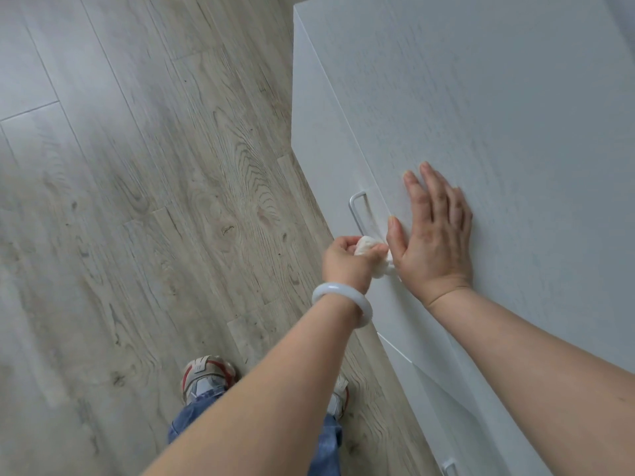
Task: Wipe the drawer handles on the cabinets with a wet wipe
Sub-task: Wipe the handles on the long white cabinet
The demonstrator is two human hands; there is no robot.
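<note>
A white cabinet (498,97) fills the right side of the head view, seen from above. A silver bar handle (355,209) sticks out of its front face. My left hand (347,261), with a pale bangle on the wrist, grips a crumpled white wet wipe (369,250) against the near end of that handle. My right hand (434,235) lies flat on the cabinet top near its front edge, fingers straight. A second silver handle (448,467) shows at the bottom edge, lower on the cabinet front.
Grey wood-grain floor (137,201) spreads to the left of the cabinet. My feet in light sneakers with red trim (206,374) and blue jeans stand close to the cabinet front.
</note>
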